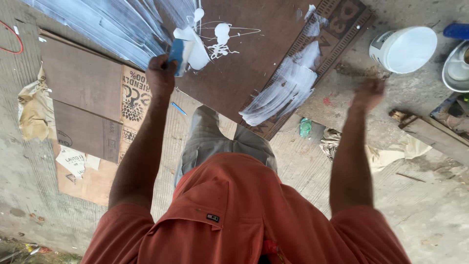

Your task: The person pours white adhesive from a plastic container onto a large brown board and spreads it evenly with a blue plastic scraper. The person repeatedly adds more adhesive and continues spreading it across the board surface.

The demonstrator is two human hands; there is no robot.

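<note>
One blue spreader (178, 53), loaded with white paste, is sitting in my left hand (160, 73), fingers closed round it, over the brown board (244, 63) near its smeared left edge. I am holding my right hand (369, 93) beyond the board's right corner; blurred, its grip I cannot tell. I am seeing a white bucket (405, 49) nearby.

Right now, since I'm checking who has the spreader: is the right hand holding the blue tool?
No. The left hand grips the blue tool on the brown board; the right hand is empty.

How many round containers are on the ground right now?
2. A white bucket sits upper right, beyond the right hand; a metal bowl lies at the right edge, cut off by the frame. Others may be out of view.
</note>
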